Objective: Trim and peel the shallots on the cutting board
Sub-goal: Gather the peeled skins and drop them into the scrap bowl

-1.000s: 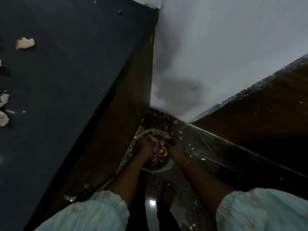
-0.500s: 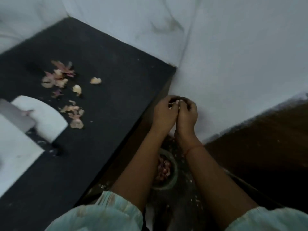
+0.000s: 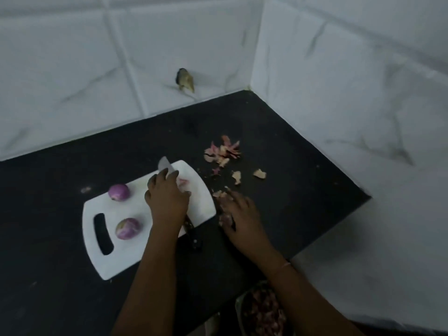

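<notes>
A white cutting board [image 3: 104, 258] lies on the black counter. Two peeled purple shallots rest on it, one near its far edge [image 3: 118, 192] and one beside the handle slot [image 3: 127, 228]. A knife [image 3: 194, 238] lies across the board's right part, its blade tip showing beyond my fingers. My left hand [image 3: 167, 200] rests over the knife with its fingers stretched toward a pinkish peel scrap [image 3: 183, 182]. My right hand [image 3: 240, 214] lies flat on the counter just right of the board, fingers on loose peel bits [image 3: 219, 194].
A pile of shallot peels [image 3: 224, 151] and a few stray pieces [image 3: 259, 173] lie on the counter behind my right hand. A bowl of peels [image 3: 261, 311] sits low past the counter's front edge. White tiled walls close in the back and right.
Both hands rose from the bowl of peels below the counter, met in the air, then came apart. Now the left is on the board and the right on the counter.
</notes>
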`<move>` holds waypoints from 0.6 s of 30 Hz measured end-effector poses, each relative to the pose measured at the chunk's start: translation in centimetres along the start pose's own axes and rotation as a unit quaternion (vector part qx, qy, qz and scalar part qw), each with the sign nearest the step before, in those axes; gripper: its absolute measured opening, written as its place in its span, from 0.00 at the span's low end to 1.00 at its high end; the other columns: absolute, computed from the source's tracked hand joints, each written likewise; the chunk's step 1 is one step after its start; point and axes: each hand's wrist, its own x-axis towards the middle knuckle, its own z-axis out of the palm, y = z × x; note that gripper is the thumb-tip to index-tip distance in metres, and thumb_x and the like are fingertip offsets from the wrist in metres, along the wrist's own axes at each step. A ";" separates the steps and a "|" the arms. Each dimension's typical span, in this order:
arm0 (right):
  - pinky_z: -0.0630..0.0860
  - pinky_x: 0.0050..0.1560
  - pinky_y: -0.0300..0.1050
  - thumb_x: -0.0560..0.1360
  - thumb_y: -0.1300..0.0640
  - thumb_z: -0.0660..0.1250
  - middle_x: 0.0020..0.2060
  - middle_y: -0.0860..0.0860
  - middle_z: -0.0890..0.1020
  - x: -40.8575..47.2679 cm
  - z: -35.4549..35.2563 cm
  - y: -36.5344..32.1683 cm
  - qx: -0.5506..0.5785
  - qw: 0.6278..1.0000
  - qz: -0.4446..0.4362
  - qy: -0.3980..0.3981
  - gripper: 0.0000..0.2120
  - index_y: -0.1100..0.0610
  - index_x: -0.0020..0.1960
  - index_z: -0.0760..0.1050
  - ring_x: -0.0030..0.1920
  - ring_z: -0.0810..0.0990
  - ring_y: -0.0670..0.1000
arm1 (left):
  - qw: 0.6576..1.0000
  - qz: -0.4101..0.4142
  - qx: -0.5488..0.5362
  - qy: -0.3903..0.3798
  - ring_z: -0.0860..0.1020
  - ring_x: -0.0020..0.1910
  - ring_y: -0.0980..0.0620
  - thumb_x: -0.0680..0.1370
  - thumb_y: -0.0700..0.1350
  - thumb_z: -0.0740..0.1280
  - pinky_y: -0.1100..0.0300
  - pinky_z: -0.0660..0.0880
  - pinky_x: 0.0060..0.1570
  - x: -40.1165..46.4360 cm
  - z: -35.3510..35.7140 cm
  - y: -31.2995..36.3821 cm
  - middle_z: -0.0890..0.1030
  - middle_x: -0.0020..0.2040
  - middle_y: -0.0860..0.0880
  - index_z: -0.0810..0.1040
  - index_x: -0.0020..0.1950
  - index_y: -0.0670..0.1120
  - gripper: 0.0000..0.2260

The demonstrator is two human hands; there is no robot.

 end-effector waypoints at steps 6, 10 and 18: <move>0.68 0.67 0.54 0.74 0.60 0.67 0.65 0.54 0.74 7.0 0.6 -1.2 -0.015 0.990 0.092 0.109 0.20 0.54 0.66 0.73 0.66 0.69 0.56 | 0.998 -0.005 0.019 -0.062 0.61 0.75 0.44 0.80 0.44 0.64 0.44 0.63 0.70 2.3 -0.5 -2.7 0.65 0.77 0.48 0.67 0.75 0.50 0.23; 0.73 0.57 0.55 0.75 0.57 0.66 0.56 0.53 0.81 10.8 3.6 -4.3 -0.001 0.998 -0.055 0.020 0.14 0.56 0.60 0.78 0.57 0.76 0.55 | 0.997 0.010 0.032 -0.075 0.62 0.75 0.45 0.80 0.48 0.65 0.44 0.63 0.69 2.9 -0.4 -3.7 0.64 0.77 0.50 0.65 0.76 0.53 0.25; 0.70 0.51 0.52 0.75 0.58 0.64 0.44 0.50 0.77 12.5 4.0 -4.5 -0.080 0.994 -0.069 -0.003 0.05 0.53 0.44 0.79 0.48 0.75 0.53 | 0.994 0.025 0.070 -0.083 0.61 0.75 0.45 0.79 0.51 0.66 0.44 0.62 0.70 3.4 -1.0 -4.2 0.64 0.77 0.51 0.65 0.76 0.55 0.26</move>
